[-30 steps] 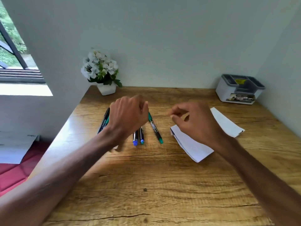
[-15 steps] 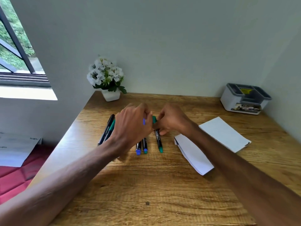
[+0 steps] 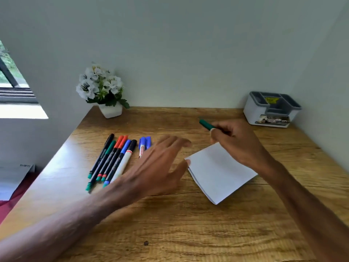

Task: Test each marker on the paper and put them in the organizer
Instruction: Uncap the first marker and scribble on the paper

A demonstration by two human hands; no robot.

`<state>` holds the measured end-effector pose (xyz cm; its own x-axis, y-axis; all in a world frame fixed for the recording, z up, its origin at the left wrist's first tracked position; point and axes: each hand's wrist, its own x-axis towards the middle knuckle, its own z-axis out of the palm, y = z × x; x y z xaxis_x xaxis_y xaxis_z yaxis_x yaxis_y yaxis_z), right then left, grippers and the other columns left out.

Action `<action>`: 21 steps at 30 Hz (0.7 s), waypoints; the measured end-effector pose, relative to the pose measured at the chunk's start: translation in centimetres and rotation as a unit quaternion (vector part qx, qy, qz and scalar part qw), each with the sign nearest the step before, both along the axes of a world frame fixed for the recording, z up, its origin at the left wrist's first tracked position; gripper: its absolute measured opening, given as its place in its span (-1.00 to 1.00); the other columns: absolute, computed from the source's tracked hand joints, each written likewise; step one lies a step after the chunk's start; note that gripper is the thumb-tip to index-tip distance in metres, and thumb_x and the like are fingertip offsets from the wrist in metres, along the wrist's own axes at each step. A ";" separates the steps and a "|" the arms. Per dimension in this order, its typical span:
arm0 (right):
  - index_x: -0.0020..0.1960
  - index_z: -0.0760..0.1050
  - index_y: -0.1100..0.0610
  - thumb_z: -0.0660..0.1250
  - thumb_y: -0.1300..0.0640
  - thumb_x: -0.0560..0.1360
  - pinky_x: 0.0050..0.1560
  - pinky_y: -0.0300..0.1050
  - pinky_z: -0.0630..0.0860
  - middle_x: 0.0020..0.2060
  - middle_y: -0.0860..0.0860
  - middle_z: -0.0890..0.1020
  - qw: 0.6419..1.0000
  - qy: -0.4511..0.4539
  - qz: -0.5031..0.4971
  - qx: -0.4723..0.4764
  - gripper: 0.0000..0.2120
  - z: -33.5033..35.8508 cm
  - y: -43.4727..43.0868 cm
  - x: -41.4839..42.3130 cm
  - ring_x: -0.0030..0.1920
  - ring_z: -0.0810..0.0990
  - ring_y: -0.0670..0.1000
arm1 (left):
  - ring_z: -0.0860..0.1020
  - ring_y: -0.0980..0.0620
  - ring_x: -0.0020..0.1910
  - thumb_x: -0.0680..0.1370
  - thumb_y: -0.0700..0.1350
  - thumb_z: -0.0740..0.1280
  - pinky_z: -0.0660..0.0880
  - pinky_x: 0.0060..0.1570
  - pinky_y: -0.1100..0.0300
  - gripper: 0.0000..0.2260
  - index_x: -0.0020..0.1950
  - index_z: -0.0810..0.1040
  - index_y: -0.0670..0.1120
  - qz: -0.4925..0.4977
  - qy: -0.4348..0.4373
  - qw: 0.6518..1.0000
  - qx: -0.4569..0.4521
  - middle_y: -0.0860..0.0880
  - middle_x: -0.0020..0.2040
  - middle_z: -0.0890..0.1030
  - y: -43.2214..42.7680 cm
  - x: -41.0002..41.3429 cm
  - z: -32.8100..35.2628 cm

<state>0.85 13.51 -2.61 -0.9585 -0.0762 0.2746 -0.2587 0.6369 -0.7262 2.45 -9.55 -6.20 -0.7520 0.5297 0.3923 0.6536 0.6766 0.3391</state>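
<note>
Green marker [image 3: 206, 125]: taken from the marker row [image 3: 113, 159] half a second ago, now being gripped by the curled right hand [image 3: 239, 142] over the far edge of the paper [image 3: 222, 174]. Left hand [image 3: 160, 167]: fingers straight, empty, being brought beside the paper. A test stroke is likely being prepared; organizer [image 3: 272, 110] well apart.

A wooden desk [image 3: 170, 233] fills a pale-walled corner, potted white flowers [image 3: 102, 87] at back, bright window [image 3: 11, 87] left.

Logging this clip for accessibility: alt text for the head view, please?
The right hand grips a green marker over folded white paper on a wooden desk; the open left hand hovers at the paper's left corner. Other markers lie at left, the organizer at back right.
</note>
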 end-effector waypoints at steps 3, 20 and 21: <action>-0.17 0.60 -0.10 0.34 0.15 0.61 -0.29 -0.30 0.40 -0.31 -0.09 0.66 0.999 0.028 -0.018 0.041 -0.77 -1.4 0.8 0.5 -0.27 0.58 -0.10 | 0.36 0.19 0.41 0.66 0.11 0.26 0.32 0.36 0.27 -0.59 0.51 0.40 0.08 -0.035 -0.035 0.998 -0.040 0.14 0.42 0.47 0.7 1.0 -0.3; 0.25 0.66 0.08 0.35 0.05 0.63 -0.21 -0.26 0.48 -0.01 -0.04 0.76 0.990 0.098 0.019 0.101 -0.75 -2.8 -0.2 2.2 -0.15 0.64 -0.11 | 0.62 0.15 -0.02 0.65 0.12 0.24 0.63 -0.08 0.13 -0.66 0.30 0.58 -0.05 0.020 0.064 0.998 0.013 0.15 -0.04 0.69 1.0 2.8 -0.1; 0.25 0.66 0.06 0.34 0.04 0.63 -0.26 -0.26 0.46 -0.06 -0.05 0.76 0.988 0.108 0.025 0.105 -0.75 -2.8 -0.4 2.4 -0.20 0.63 -0.12 | 0.61 0.14 0.03 0.64 0.08 0.29 0.63 -0.04 0.10 -0.68 0.30 0.58 -0.07 0.039 0.075 0.995 0.042 0.14 0.00 0.68 0.8 2.6 -0.1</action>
